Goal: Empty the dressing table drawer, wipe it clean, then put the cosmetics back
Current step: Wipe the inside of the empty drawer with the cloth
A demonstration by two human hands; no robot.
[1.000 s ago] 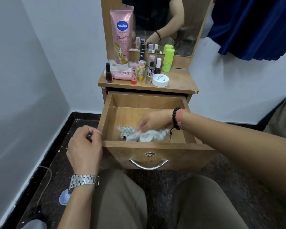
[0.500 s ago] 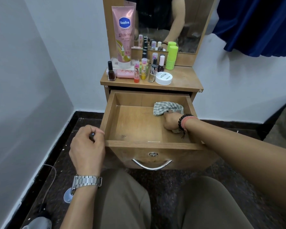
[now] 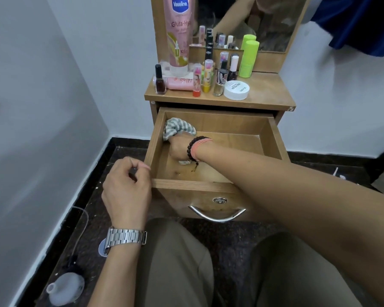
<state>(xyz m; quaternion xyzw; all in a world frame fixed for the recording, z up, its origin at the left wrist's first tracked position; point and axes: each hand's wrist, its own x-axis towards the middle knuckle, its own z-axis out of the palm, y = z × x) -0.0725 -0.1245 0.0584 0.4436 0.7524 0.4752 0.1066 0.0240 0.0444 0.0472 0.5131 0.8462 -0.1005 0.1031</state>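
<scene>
Presently the drawer stands pulled out of the dressing table, its long axis running left to right and its open front facing the person. It is plain brown wood with a curved metal handle and a round lock on the front panel. Dark smudges mark the floor of the drawer near the front wall. Its only contents are a cloth and the right hand.

The cloth is grey-and-white striped, bunched in the drawer's back left corner against the left wall. The right hand is closed around it, fingers curled, with a scrap of cloth showing beneath the palm. A beaded bracelet sits on that wrist.

The left hand hovers just outside the drawer's front left corner, fingers loosely curled, holding nothing visible; whether it touches the wood cannot be told. It wears a metal watch.

The cosmetics stand on the tabletop: a tall pink tube, a green stick, a white jar, and small bottles.
</scene>
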